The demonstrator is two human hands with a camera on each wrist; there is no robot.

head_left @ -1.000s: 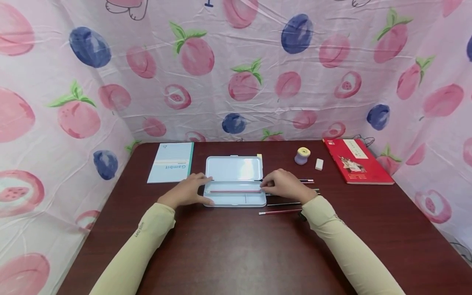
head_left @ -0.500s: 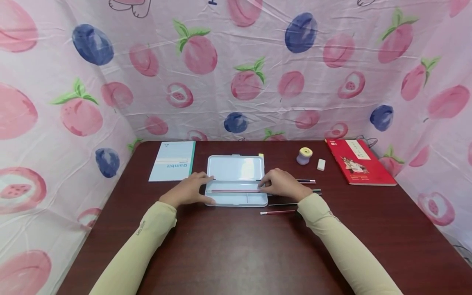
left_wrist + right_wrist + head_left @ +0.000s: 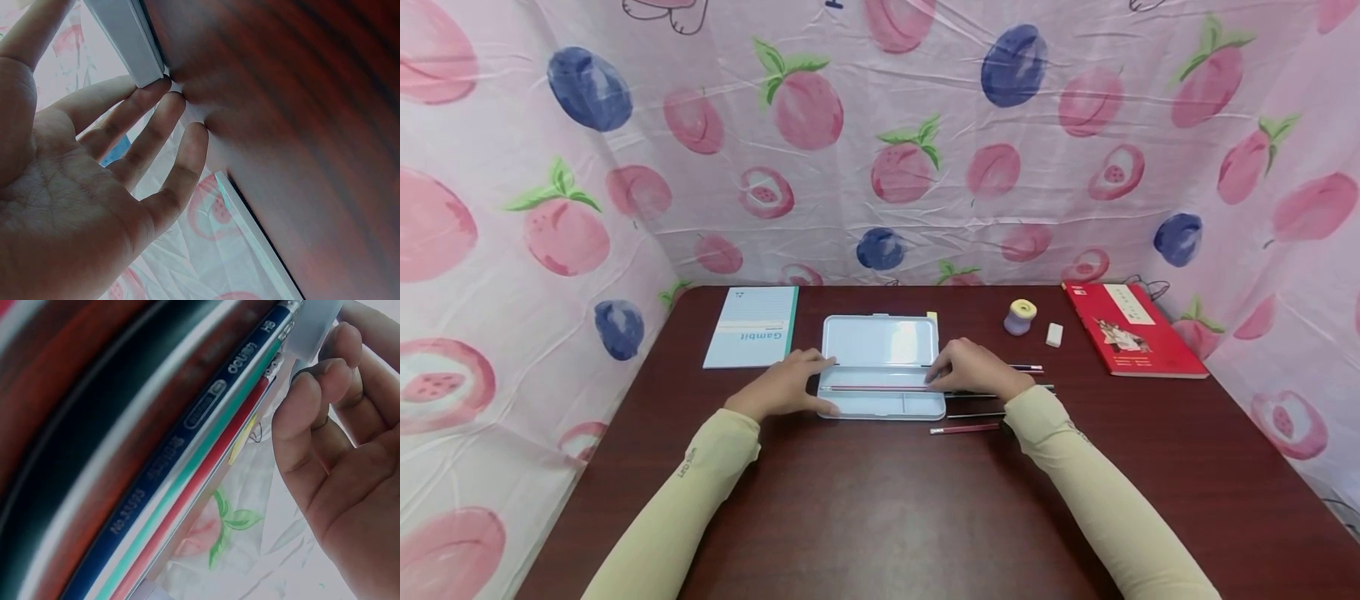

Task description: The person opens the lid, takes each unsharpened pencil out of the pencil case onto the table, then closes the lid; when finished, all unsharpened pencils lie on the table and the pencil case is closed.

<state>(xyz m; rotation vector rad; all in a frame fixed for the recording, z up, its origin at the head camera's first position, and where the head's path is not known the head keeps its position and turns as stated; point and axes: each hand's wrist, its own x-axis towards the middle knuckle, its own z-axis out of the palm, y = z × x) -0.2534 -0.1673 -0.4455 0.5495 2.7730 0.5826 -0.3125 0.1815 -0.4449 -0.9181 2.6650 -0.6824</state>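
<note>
An open white pencil case [image 3: 867, 406] lies mid-table with its lid [image 3: 876, 340] laid back. One red pencil [image 3: 874, 388] lies lengthwise in its tray. My left hand [image 3: 784, 385] spans the case's left end, thumb at the front corner; in the left wrist view its extended fingers touch the case's edge [image 3: 128, 40]. At the right end, my right hand [image 3: 973, 369] curls its fingers over the red pencil's end and appears to pinch it; the contact is hidden. Beneath and beside that hand, several pencils lie on the table, including a blue pencil [image 3: 169, 444] and a green pencil [image 3: 200, 447].
A notebook [image 3: 751, 327] marked Gambit lies behind my left hand. To the back right are a yellow and purple waisted object [image 3: 1019, 317], a white eraser [image 3: 1054, 335] and a red book [image 3: 1131, 329]. Another red pencil [image 3: 964, 429] lies nearest the front.
My right hand has shifted slightly left along the red pencil's end, over the case. The left hand stays at the case's left end. The head view has moved a little.
</note>
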